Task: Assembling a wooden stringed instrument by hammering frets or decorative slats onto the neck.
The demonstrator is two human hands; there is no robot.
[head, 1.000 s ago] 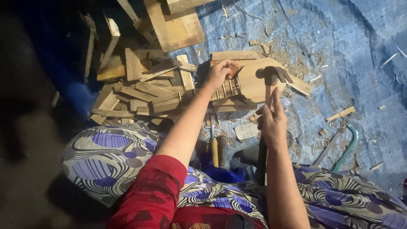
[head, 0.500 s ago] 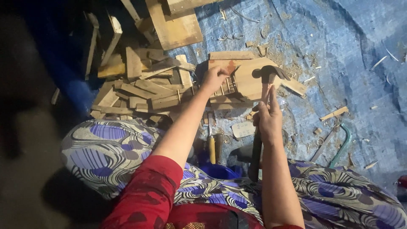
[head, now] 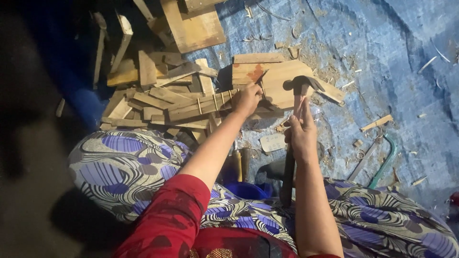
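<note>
My right hand (head: 300, 131) grips the wooden handle of a hammer (head: 299, 91), whose dark metal head is raised just above a flat light wooden piece (head: 279, 79). My left hand (head: 246, 99) rests with its fingers closed on the left edge of that piece, where thin slats with small pins (head: 203, 106) meet it. Whether the fingers pinch a nail is too small to tell. Both forearms reach forward over my patterned purple lap.
A heap of scrap wood strips and offcuts (head: 153, 91) lies to the left on a blue tarp (head: 382, 57) strewn with shavings. A plywood board (head: 193, 26) lies at the top. A green-handled saw (head: 377, 160) lies at right, and tool handles (head: 239, 162) lie near my knees.
The hammer head has come down slightly toward the wooden piece. My left hand has stayed on the piece's edge, and the view has shifted a little.
</note>
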